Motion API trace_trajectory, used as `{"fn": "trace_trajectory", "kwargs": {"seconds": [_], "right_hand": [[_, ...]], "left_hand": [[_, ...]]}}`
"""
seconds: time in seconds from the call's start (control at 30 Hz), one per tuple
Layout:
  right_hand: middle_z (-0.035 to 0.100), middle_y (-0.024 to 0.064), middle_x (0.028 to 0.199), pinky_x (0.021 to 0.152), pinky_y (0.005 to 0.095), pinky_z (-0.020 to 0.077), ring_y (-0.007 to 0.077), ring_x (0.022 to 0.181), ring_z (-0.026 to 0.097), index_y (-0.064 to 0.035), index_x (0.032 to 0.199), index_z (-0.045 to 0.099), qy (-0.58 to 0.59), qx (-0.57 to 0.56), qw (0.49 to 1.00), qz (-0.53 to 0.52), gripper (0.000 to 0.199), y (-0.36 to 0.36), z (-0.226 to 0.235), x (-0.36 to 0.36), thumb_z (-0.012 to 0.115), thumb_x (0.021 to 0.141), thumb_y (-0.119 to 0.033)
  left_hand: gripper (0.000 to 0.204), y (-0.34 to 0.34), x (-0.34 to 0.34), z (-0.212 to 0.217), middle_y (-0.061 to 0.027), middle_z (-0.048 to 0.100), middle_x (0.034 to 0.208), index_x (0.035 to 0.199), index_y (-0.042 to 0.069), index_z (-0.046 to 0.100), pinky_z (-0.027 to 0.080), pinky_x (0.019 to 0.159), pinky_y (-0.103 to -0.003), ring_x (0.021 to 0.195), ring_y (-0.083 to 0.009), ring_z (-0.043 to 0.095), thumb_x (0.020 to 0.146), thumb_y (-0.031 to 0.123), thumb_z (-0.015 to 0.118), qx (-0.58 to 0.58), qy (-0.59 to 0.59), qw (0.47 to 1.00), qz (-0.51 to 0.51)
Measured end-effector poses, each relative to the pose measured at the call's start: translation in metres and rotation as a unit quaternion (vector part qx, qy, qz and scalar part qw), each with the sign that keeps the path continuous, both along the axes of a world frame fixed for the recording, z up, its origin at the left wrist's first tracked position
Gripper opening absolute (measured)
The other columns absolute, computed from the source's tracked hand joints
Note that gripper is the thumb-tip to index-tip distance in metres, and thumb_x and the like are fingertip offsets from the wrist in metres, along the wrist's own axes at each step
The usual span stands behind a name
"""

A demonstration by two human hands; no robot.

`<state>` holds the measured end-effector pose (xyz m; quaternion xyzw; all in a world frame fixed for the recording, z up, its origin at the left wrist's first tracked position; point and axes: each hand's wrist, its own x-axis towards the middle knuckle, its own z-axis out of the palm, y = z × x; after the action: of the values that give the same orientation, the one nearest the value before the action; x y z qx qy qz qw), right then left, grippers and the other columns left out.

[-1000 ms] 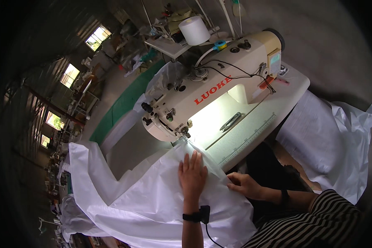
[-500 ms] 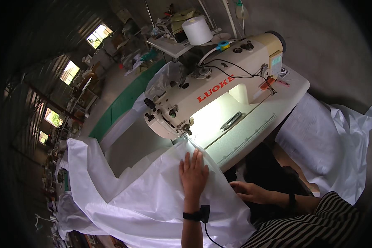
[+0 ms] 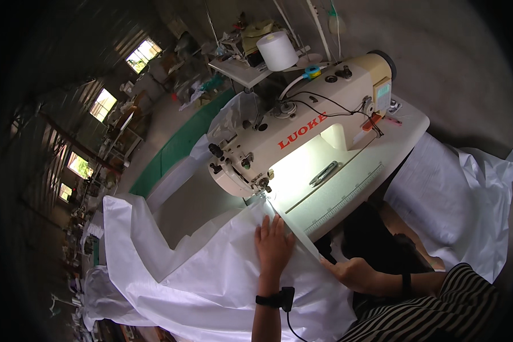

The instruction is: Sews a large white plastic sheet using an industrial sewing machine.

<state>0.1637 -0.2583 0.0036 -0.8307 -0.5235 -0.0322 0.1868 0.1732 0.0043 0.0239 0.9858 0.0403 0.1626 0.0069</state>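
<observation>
White fabric [image 3: 216,279] spreads over the near side of a sewing machine [image 3: 308,131] and runs in under its lit needle area. My left hand [image 3: 273,245] lies flat on the fabric, just short of the needle, with its fingers stretched out. At the fabric's right edge, my right hand [image 3: 356,275] is closed, pinching the edge between thumb and fingers. From that pinch the edge runs as a straight, narrow strip up to the needle. The needle tip itself is too small to make out.
Small metal thread snips [image 3: 325,174] lie on the machine bed. A white thread cone [image 3: 277,51] stands behind the machine. More white fabric [image 3: 450,199] hangs at the right. A green strip [image 3: 171,159] edges the table's far left.
My right hand has closed on the fabric's right edge, which now lies straighter and tauter toward the needle. My left hand stays flat on the fabric. The whole view has shifted slightly.
</observation>
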Motion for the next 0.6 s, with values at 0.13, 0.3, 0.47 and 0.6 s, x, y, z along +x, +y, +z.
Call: {"fn": "trace_trajectory", "kwargs": {"seconds": [0.13, 0.3, 0.47, 0.6], "right_hand": [[0.054, 0.0023, 0.056, 0.038, 0.0309, 0.0445, 0.0167, 0.043, 0.057, -0.0024, 0.126, 0.06, -0.009, -0.021, 1.0, 0.012, 0.044, 0.0, 0.001, 0.004, 0.058, 0.083, -0.011], [0.056, 0.0013, 0.067, 0.052, 0.0326, 0.0486, 0.0184, 0.058, 0.061, -0.0122, 0.078, 0.06, -0.007, 0.111, 0.991, -0.077, 0.019, 0.025, 0.025, 0.046, 0.068, 0.084, -0.029], [0.056, 0.0062, 0.08, 0.064, 0.037, 0.047, 0.0239, 0.077, 0.06, -0.0097, 0.085, 0.064, -0.051, 0.153, 0.979, -0.126, 0.018, 0.108, 0.03, 0.094, 0.07, 0.082, -0.027], [0.059, 0.0052, 0.082, 0.068, 0.0341, 0.051, 0.0219, 0.079, 0.063, -0.0098, 0.084, 0.059, -0.049, 0.109, 0.984, -0.135, 0.013, 0.137, 0.019, 0.097, 0.06, 0.089, -0.022]], "left_hand": [[0.045, 0.011, 0.007, 0.007, -0.0064, 0.057, 0.137, 0.128, 0.008, 0.057, 0.035, 0.107, -0.048, 0.128, -0.0271, 0.05, 0.086, 0.024, 0.063, -0.07, 0.004, 0.998, -0.002], [0.042, 0.02, 0.009, 0.006, -0.0038, 0.06, 0.134, 0.125, 0.01, 0.062, 0.037, 0.105, -0.046, 0.124, -0.0243, 0.053, 0.085, 0.023, 0.065, -0.071, -0.029, 0.996, -0.038], [0.04, 0.022, 0.01, 0.0, -0.0037, 0.061, 0.133, 0.124, 0.011, 0.063, 0.04, 0.103, -0.043, 0.122, -0.0233, 0.054, 0.085, 0.019, 0.064, -0.106, -0.067, 0.991, -0.042], [0.034, 0.02, 0.012, -0.004, -0.0049, 0.063, 0.127, 0.118, 0.01, 0.064, 0.043, 0.1, -0.042, 0.116, -0.0266, 0.057, 0.085, 0.014, 0.063, -0.075, -0.07, 0.994, -0.03]]}}
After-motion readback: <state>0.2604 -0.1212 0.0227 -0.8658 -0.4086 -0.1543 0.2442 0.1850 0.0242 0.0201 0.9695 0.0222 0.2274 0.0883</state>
